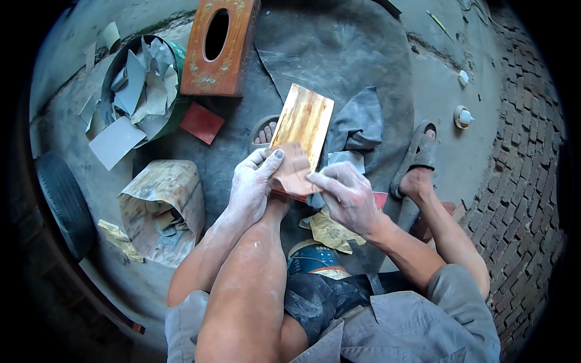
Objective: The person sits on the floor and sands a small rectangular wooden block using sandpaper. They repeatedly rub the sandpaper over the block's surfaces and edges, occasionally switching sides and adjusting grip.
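Both my hands hold a creased brown piece of sandpaper (pixel 292 170), faint printing on its face. My left hand (pixel 251 183), dusted white, pinches its left side with the thumb on top. At the opposite edge, my right hand (pixel 346 196) grips the sheet between thumb and fingers. Behind and partly under the sandpaper is a wooden box or block (pixel 305 118) with streaked yellow-brown grain on its upper face. Its near end is mostly covered by the sheet and my hands. What supports it from below is hidden.
At the left are a bin of sheet scraps (pixel 177 103), an orange-brown tissue box (pixel 239 42), a red sheet (pixel 202 123), a spotted container (pixel 175 181) and a tire (pixel 65 206). A grey cloth (pixel 357 121), crumpled yellow paper (pixel 333 231) and a blue bucket (pixel 311 260) lie nearer.
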Demonstrator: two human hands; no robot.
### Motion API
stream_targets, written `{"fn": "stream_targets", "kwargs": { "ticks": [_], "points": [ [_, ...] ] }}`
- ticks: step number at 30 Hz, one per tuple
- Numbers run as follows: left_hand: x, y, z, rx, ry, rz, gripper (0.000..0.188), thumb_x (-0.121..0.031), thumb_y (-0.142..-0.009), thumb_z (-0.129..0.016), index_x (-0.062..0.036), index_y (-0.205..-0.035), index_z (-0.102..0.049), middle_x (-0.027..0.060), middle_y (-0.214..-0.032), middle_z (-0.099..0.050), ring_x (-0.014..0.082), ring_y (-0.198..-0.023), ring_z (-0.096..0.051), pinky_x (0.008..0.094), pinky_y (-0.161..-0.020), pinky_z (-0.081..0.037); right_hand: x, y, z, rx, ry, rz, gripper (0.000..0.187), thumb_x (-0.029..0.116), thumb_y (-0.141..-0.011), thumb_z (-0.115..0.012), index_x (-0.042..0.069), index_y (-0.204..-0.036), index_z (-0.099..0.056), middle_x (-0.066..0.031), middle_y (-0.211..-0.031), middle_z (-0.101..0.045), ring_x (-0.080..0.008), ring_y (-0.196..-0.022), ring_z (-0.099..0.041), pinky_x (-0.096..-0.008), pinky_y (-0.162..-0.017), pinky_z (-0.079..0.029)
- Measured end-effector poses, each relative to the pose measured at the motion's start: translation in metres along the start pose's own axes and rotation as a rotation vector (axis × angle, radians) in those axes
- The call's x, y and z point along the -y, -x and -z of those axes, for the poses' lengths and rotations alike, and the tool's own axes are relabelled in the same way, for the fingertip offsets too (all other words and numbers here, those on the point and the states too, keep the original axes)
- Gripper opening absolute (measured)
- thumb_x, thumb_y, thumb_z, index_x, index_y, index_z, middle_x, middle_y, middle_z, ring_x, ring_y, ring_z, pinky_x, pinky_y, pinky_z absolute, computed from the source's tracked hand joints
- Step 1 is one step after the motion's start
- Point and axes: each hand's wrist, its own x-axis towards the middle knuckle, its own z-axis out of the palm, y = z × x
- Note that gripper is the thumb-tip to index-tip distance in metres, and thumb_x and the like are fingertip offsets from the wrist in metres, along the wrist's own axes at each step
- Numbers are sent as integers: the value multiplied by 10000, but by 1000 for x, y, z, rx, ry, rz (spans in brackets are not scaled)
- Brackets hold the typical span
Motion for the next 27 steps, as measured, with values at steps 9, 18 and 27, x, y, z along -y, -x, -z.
{"fn": "stream_targets", "kwargs": {
  "ticks": [9, 18, 27],
  "points": [
    [8, -17, 0, -33, -551, -523, 242, -75, -1082, -587, 23, -1298, -630, 103, -1160, -734, 121, -1089, -660, 276, -961, -530, -6, -36, 10, 23, -524, -337, 618, 37, -988, -542, 39, -1598, -443, -226, -1443, -627, -300, -1462, -480, -419, -1207, -363],
    [20, -25, 9, 124, -710, -500, 367, 8, -1060, -538, 0, -1424, -496, 133, -1360, -616, 164, -1201, -643, 317, -1043, -509, -23, -75, -12, 172, -1111, -830, 589, 219, -1063, -564, -89, -1548, -438, -139, -1342, -696, -149, -1176, -653, -287, -1039, -503],
    [2, -34, 4, -29, -733, -177, 599, -53, -937, -645, 91, -1486, -455, 122, -1008, -731, 132, -902, -699, 269, -819, -566, -28, -40, -19, 484, -12, 9, 1039, 507, -880, -798, -34, -1620, -307, -323, -1599, -401, -516, -1536, -311, -529, -1266, -289]
  ]
}}
